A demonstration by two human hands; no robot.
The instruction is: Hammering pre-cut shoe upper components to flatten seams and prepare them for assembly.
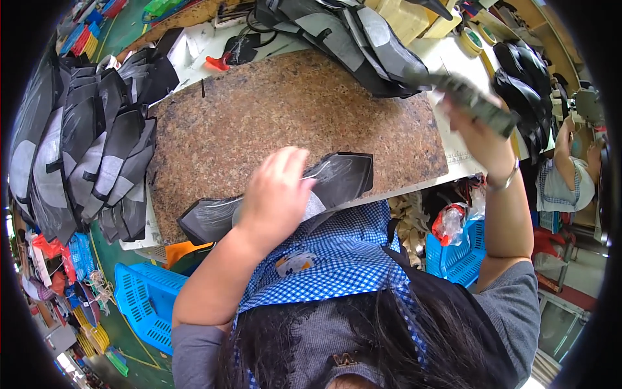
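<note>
A black leather-like cut piece with a light grey patch and pale streaks lies along the near edge of a brown speckled stone slab. Over its middle is my left hand, fingers close together and bent, holding the piece against the slab. My right hand is raised beyond the slab's right end. It is closed round a dark bar-shaped tool, smeared by motion, so its exact kind is unclear. Just left of that tool, a pile of similar black pieces covers the slab's far right corner.
Many more black and grey pieces are stacked at the left. A red-handled tool lies behind the slab. Blue plastic baskets stand below the table on both sides. Further black pieces and a co-worker are at the right.
</note>
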